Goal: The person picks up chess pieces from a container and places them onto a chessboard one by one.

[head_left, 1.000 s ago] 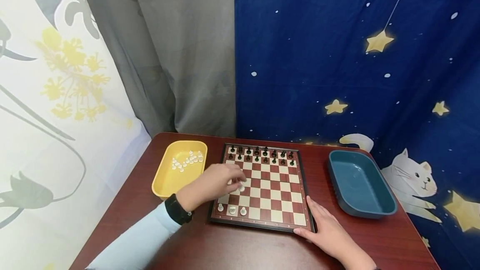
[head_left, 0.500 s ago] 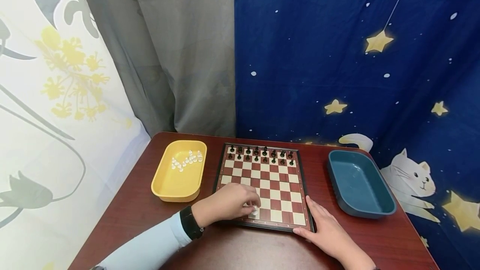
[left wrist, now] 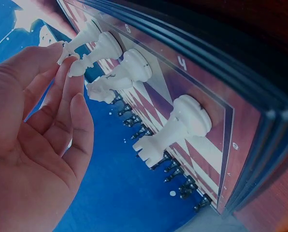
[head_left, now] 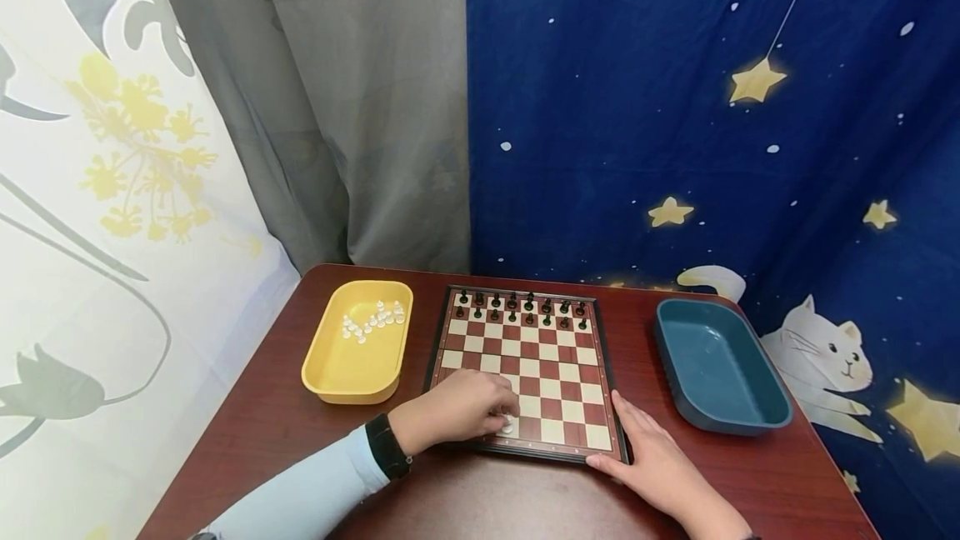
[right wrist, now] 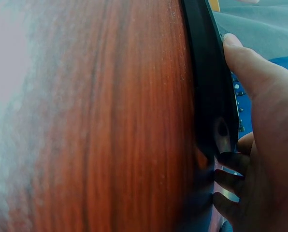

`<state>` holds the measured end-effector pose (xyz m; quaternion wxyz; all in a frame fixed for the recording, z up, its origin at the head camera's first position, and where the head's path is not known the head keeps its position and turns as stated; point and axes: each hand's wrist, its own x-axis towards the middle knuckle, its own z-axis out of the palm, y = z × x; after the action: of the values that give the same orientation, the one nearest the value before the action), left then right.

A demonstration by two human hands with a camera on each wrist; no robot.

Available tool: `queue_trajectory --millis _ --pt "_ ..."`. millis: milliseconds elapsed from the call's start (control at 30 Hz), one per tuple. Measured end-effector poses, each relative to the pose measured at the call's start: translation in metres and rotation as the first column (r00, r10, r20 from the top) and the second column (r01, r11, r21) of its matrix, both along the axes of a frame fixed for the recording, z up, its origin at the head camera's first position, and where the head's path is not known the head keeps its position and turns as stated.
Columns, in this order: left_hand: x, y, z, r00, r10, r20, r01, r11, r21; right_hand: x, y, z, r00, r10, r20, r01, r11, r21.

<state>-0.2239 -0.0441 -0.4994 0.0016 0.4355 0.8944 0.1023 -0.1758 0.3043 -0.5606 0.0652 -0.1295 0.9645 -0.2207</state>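
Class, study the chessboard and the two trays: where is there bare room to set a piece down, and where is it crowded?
Free: the middle rows of the chessboard, between the black pieces and the left hand; the teal tray; the near half of the yellow tray. Crowded: the board's far rows and its near-left corner, where white pieces stand.

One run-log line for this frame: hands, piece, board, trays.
left hand: pinches white piece on near row | right hand: steadies chessboard corner | yellow tray: white pieces | blue tray: nothing visible inside
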Motion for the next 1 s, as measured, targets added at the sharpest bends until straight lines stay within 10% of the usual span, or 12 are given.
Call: queue_trajectory --millis 633,1000 --pt "-0.005 -0.012 0.006 0.998 0.025 0.057 -0.028 0.997 0.068 -0.002 0.000 -0.001 1.000 0.006 0.000 -0.006 1.000 0.012" --pt "-0.057 -0.097 0.048 0.963 0.267 -0.048 -0.254 0.950 0.179 -0.001 -0.001 0.003 0.999 -0.002 0.042 0.002 1.000 0.006"
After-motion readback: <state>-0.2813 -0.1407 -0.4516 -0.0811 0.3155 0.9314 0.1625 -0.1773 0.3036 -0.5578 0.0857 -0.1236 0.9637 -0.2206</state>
